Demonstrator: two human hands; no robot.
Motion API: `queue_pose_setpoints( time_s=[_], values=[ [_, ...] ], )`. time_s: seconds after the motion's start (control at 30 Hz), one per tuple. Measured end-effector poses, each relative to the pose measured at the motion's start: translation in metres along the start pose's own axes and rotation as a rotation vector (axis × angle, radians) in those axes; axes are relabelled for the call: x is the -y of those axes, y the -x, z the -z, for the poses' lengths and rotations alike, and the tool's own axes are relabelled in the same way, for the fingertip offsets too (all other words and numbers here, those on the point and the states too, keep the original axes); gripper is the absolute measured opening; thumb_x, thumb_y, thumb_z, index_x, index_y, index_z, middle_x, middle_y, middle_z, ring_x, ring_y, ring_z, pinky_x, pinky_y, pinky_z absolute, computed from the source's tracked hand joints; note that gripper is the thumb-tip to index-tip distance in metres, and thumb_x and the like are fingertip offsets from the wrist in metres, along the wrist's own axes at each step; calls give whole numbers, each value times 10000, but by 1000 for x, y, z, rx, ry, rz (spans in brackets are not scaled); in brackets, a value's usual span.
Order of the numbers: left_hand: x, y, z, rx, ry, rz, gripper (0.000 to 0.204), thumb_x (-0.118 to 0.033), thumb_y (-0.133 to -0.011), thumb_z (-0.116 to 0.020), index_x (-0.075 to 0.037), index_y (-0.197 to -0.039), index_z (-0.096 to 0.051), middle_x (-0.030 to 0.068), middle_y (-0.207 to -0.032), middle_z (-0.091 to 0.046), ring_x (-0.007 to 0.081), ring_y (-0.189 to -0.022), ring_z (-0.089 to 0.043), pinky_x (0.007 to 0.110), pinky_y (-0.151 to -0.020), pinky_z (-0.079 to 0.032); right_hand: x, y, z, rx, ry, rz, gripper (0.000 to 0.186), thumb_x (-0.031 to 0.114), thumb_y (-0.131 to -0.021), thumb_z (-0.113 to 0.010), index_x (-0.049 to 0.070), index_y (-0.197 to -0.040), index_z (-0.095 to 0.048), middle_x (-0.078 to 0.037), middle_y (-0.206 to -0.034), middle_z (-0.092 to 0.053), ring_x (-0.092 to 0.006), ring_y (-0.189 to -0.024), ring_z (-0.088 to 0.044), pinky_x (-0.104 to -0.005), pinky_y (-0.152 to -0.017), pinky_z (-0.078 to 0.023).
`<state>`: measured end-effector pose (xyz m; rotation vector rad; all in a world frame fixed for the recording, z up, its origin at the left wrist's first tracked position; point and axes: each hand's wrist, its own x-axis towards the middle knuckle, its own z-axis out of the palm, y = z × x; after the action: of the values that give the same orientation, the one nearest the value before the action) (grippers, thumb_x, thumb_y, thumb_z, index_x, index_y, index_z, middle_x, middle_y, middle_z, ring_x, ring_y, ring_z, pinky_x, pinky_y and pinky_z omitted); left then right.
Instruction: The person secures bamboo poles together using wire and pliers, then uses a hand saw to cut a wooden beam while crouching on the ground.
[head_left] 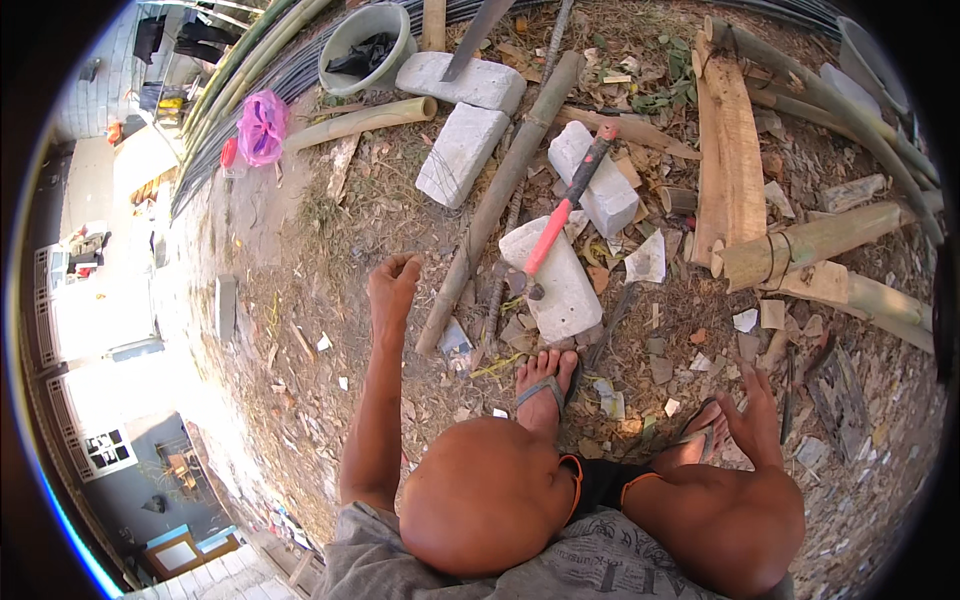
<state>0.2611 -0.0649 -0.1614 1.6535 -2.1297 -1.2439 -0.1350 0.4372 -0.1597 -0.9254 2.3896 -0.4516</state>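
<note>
My left hand is raised over the ground left of a bamboo pole. Its fingers are curled together, and anything between them is too small to make out. My right hand hangs by my right knee, fingers stretched and apart, holding nothing. In front of me a hammer with a red and black handle lies across two pale blocks. Its head rests on the nearer block, its handle end on the farther block. A thin metal rod runs along the pole.
Farther off are two more blocks, a machete-like blade and a grey bucket with black plastic in it. A pink plastic bag lies at the left. Wooden planks and cut bamboo lie at the right. Shards litter the ground.
</note>
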Motion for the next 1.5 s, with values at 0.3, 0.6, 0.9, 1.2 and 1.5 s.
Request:
queue_pose_setpoints(
  time_s=[0.3, 0.6, 0.9, 1.2, 1.5],
  values=[
    [-1, -64, -71, -257, -112, 71, 464, -439, -973, -721, -99, -1288, -751, 153, -1141, -782, 303, -1032, -747, 437, -914, -590, 185, -91, 86, 664, -40, 395, 483, 330, -983, -730, 46, -1368, -669, -213, -1220, -705, -356, -1027, -711, -459, -950, -538],
    [72, -99, -67, -266, -184, -126, 392, -356, -976, -649, -44, -1167, -790, 205, -1057, -789, 385, -936, -745, 490, -845, -579, 337, -201, -16, 669, -95, 650, 477, 342, -1024, -647, -14, -1339, -678, -209, -1091, -759, -353, -957, -741, -463, -877, -552],
    [-56, 22, -37, -128, 384, -177, 282, -215, -987, -676, 15, -1093, -799, 44, -890, -765, 109, -793, -645, 322, -711, -541, 401, -204, -136, 567, -828, 255, 386, 321, -1024, -700, -30, -1175, -753, -31, -868, -739, -95, -666, -653, -276, -611, -504],
    [-14, 14, -38, -216, 546, -14, 322, -257, -1034, -646, 17, -1128, -786, 10, -846, -716, 113, -739, -603, 312, -682, -519, 408, -204, -150, 668, -783, 231, 393, 325, -1043, -687, -28, -1210, -728, -16, -910, -715, -81, -743, -660, -256, -619, -512],
    [35, 25, 113, -475, 810, -59, 348, -138, -1007, -615, 37, -1308, -626, 169, -1126, -710, 276, -993, -669, 370, -772, -551, 390, -225, -161, 427, -656, 144, 254, 189, -1008, -639, -57, -1017, -702, -157, -720, -746, -224, -617, -764, -365, -614, -617]
  ],
)
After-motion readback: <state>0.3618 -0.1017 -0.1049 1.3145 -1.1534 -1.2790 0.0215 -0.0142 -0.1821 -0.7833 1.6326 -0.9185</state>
